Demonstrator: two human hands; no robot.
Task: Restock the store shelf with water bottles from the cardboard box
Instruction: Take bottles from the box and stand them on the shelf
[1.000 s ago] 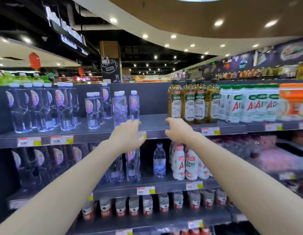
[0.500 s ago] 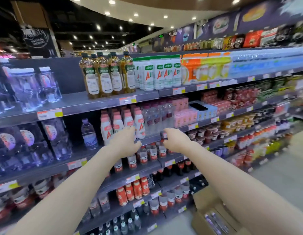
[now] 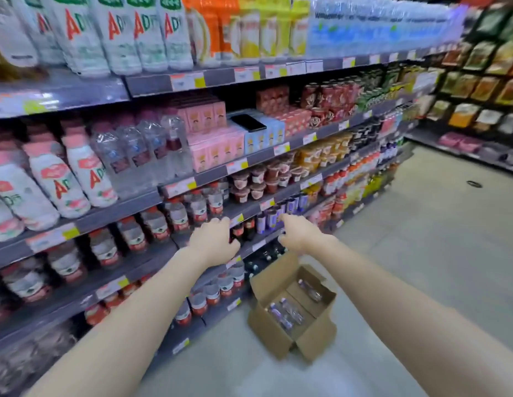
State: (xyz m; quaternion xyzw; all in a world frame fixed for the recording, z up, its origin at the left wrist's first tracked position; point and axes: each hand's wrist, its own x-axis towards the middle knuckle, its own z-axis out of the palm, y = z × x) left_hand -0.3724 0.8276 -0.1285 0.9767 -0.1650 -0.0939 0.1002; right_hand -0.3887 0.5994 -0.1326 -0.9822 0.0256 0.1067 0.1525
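Observation:
An open cardboard box (image 3: 324,330) stands on the floor by the foot of the store shelf (image 3: 117,213). Several clear water bottles (image 3: 284,312) with purple labels lie inside it. Both my arms stretch forward above the box. My left hand (image 3: 213,242) hangs in the air with loosely curled fingers and holds nothing. My right hand (image 3: 296,232) is a little to its right, also empty, fingers relaxed. Both hands are well above the box and apart from the shelf goods.
The shelf runs along the left with rows of milk drink bottles (image 3: 63,173), red-capped water bottles (image 3: 152,224), pink cartons (image 3: 212,144) and cups. A black phone (image 3: 248,123) lies on blue cartons. Pale floor (image 3: 421,253) opens to the right; another rack (image 3: 478,90) stands far right.
My view has swung right and down, from the upper water shelf to the floor box. Both empty hands have dropped with it and now hang over the box.

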